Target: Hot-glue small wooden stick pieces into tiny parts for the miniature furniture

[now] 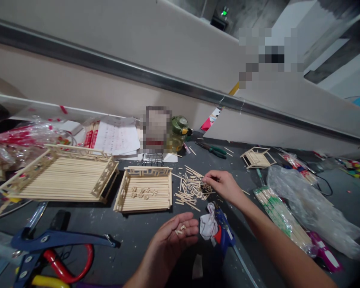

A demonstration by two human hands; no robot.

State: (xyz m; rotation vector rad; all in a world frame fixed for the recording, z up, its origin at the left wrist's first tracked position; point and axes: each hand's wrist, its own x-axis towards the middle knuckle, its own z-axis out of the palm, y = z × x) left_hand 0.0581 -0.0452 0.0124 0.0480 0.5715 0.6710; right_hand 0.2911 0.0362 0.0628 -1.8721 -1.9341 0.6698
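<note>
My left hand [177, 232] lies palm up and open, fingers stretched out, with several short cut pieces of wooden stick [180, 230] resting on it. At the edge of a loose pile of short wooden sticks [187, 192], my right hand [223, 185] has its thumb and fingertips pinched together; what is between them is too small to make out. Left of the pile stands a small wooden stick tray [147, 206] with a lattice back rail. Several little wooden flower shapes [142, 193] lie in it.
A larger stick tray [69, 176] stands left, behind a blue-handled cutter [69, 239]. A blue glue gun [225, 230] and crumpled cloth [208, 224] lie near my hands. Pliers [213, 149], a small wooden frame [258, 158] and bagged sticks [283, 216] are farther right. A green bottle [179, 126] stands behind.
</note>
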